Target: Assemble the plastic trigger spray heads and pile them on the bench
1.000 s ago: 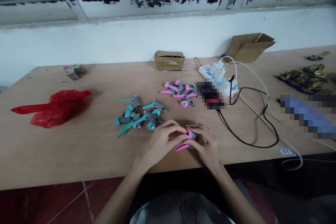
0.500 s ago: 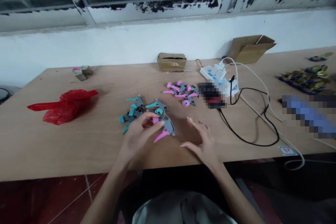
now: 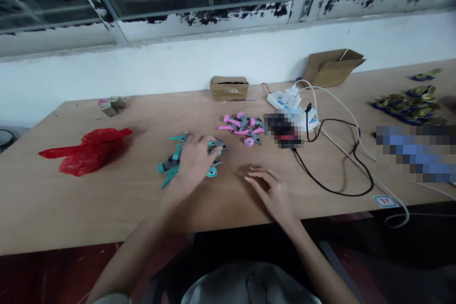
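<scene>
My left hand (image 3: 194, 160) reaches forward over a pile of grey spray-trigger heads with teal parts (image 3: 170, 167) and lies on top of it; its fingers are blurred and what is under them is hidden. My right hand (image 3: 271, 191) hovers low over the wooden table (image 3: 117, 199) near the front edge, fingers stretched out and holding nothing. A second pile of grey trigger heads with pink parts (image 3: 242, 126) lies farther back, to the right of the teal pile.
A crumpled red plastic bag (image 3: 89, 152) lies at the left. A small cardboard box (image 3: 229, 88) and an open carton (image 3: 333, 66) stand by the wall. A white power strip (image 3: 288, 99), a black cable (image 3: 331, 187) and gold-and-blue parts (image 3: 409, 104) occupy the right side.
Both hands held a pink-trigger head together; then the left hand carried it left and forward onto the teal pile, where it is now hidden. The right hand let go and opened.
</scene>
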The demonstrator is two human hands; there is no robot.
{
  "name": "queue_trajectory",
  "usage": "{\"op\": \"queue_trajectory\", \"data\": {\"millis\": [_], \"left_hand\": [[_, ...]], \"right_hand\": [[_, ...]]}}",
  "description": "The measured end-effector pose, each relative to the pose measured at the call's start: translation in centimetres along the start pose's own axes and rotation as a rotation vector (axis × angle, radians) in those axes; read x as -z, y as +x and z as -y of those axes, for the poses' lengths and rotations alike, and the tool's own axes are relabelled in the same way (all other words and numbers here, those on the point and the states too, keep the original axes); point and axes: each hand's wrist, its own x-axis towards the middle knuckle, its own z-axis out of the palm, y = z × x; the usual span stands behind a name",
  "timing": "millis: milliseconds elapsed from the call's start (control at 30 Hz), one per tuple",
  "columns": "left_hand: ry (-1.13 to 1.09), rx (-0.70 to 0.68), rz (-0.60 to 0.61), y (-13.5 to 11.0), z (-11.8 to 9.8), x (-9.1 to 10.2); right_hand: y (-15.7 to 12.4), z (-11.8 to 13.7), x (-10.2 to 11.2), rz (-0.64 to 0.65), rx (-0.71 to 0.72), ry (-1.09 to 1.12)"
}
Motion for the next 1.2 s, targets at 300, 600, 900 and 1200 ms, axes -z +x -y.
{"op": "queue_trajectory", "data": {"millis": [300,600,900,1200], "left_hand": [[-0.045,-0.095,0.129,5.1,-5.4,-7.5],[-0.051,-0.164,0.144,0.2,-7.5,-3.1],[-0.555,-0.091,0.263,-5.9,-7.8,-0.4],[-0.803,-0.061,0.295,-5.9,-5.3,-1.1]], "right_hand": [[-0.3,-0.1,0.8,-0.022,-0.010,-0.015],[0.6,-1.2,2.6,-0.110,0.055,-0.175],[0.2,0.1,3.5,0.174,-0.024,0.155],[-0.1,-0.3,2.3,0.151,-0.130,0.311]]}}
